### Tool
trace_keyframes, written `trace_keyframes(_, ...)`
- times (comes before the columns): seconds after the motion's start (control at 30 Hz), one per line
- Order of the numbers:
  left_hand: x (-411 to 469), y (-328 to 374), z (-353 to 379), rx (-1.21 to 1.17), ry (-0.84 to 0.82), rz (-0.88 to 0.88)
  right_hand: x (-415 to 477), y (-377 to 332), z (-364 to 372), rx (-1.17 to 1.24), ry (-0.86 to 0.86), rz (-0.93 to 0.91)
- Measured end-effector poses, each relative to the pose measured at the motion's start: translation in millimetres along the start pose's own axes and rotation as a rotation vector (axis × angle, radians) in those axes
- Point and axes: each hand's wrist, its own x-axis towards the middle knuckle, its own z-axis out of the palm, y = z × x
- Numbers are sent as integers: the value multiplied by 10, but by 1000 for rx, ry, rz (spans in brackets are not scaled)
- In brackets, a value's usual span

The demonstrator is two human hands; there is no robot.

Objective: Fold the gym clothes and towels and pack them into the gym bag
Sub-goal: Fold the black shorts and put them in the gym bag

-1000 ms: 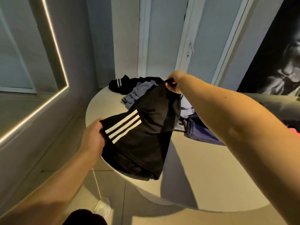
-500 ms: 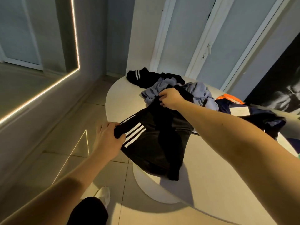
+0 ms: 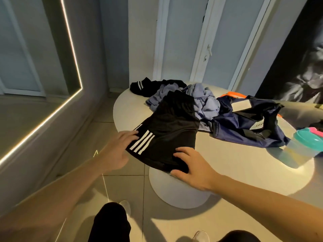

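Black shorts with three white stripes (image 3: 167, 130) lie spread at the near left edge of the round white table (image 3: 236, 163). My left hand (image 3: 117, 151) rests with straight fingers on the striped left side of the shorts. My right hand (image 3: 194, 165) lies flat on their near hem at the table edge. Behind the shorts sits a crumpled lavender garment (image 3: 201, 100), and beyond that another black striped garment (image 3: 148, 86). A navy gym bag (image 3: 244, 124) with orange trim lies slumped to the right of the pile.
A teal-lidded bottle (image 3: 307, 144) stands at the table's right side. The table's pedestal (image 3: 174, 191) and my feet are below on the tiled floor. A lit mirror frame lines the left wall; doors stand behind the table.
The shorts went from being held up by both hands to lying on the table. My right hand let go of the far end and moved to the near hem; my left hand opened flat.
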Motion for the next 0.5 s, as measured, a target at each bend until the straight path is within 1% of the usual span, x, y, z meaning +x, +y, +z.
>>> trace_keyframes(0.03, -9, -26, -1, 89, -113, 39, -101, 31, 87, -60, -37, -30)
trace_keyframes(0.07, -9, -37, 13, 169, -172, 63, -182, 64, 170, -114, -62, -53)
trace_keyframes(0.1, -1, -40, 44, 241, -162, 94, -248, 104, 249, -156, -70, -70)
trace_keyframes(0.17, 19, 7, 84, 321, -70, 157, -332, 169, 357, -215, -17, -82)
trace_keyframes(0.27, -27, 122, 89, 329, 25, 218, -395, 186, 380, -223, 96, -97)
trace_keyframes(0.37, -173, 306, 1, 314, 38, 254, -512, 184, 324, -170, 144, -125)
trace_keyframes(0.43, -281, 440, -89, 280, 51, 309, -613, 180, 241, -125, 167, -146)
trace_keyframes(0.5, -377, 603, -200, 247, 31, 371, -714, 174, 116, -76, 163, -195)
